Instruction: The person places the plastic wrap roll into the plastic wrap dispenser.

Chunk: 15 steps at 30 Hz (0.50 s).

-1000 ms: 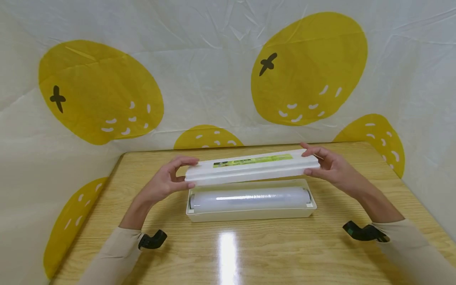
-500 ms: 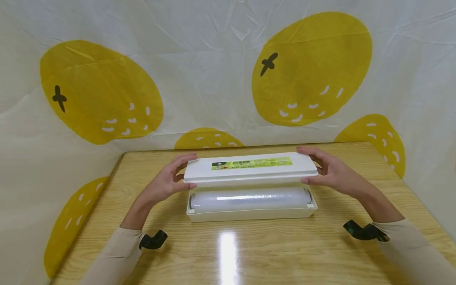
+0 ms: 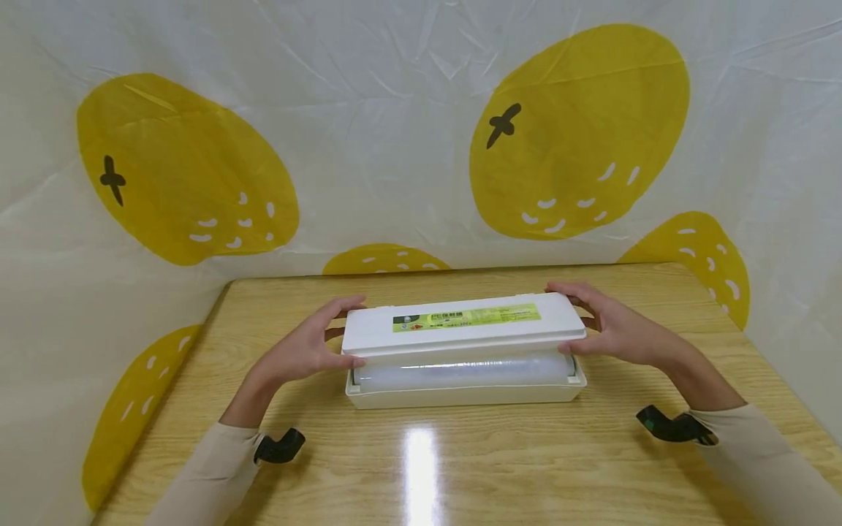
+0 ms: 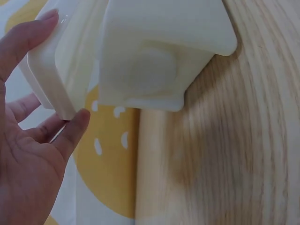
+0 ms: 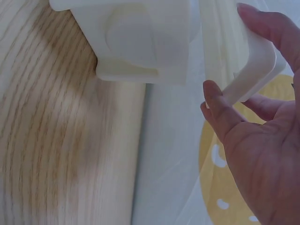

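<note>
A long white lid (image 3: 381, 339) with a green label is held level by its two ends, close over a cream box (image 3: 460, 397). Inside the box lies a roll of cling film (image 3: 460, 371), its back part hidden by the lid. My left hand (image 3: 309, 340) grips the lid's left end, thumb at the front edge and fingers at the back. At the right end, my right hand (image 3: 612, 325) grips it the same way. Both wrist views show a gap between the lid (image 4: 44, 70) and the end wall of the box (image 5: 140, 37).
The box stands on a wood-grain table (image 3: 526, 467). Behind and to the left hangs a white cloth (image 3: 381, 146) with big yellow fruit prints. A black curved piece (image 3: 281, 446) sticks out at the left wrist, and a similar black piece (image 3: 667, 425) at the right.
Both hands have brought the lid down and nearer over the box. Its tilt has levelled so the label faces up more, and it covers more of the roll. The box has stayed put.
</note>
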Available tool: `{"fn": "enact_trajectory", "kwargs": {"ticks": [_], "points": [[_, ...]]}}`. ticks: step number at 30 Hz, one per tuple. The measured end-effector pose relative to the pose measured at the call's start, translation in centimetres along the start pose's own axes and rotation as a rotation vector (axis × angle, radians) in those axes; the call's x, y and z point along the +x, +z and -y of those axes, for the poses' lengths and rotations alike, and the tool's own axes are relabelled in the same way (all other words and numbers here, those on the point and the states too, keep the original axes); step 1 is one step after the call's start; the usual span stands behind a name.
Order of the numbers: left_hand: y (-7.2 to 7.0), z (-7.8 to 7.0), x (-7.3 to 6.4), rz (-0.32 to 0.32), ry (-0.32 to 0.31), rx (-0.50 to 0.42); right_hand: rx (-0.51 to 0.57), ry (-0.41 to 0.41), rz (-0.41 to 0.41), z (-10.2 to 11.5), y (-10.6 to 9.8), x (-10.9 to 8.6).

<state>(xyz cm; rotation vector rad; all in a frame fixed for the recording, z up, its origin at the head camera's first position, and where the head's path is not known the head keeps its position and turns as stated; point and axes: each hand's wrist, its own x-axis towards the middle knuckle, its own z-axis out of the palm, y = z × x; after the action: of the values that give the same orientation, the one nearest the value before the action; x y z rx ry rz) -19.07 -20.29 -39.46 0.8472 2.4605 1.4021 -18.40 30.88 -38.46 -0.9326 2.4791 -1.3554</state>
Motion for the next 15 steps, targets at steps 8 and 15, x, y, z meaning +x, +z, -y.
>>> {"fn": "enact_trajectory", "kwargs": {"ticks": [8,15], "points": [[0.3,0.1,-0.6,-0.007,0.033,0.069,-0.112,0.021,-0.03,-0.4,0.4,-0.3],[0.7,0.3,-1.2,0.008,0.054,0.08,-0.177,0.013,-0.023,-0.5,0.7,-0.6]]}}
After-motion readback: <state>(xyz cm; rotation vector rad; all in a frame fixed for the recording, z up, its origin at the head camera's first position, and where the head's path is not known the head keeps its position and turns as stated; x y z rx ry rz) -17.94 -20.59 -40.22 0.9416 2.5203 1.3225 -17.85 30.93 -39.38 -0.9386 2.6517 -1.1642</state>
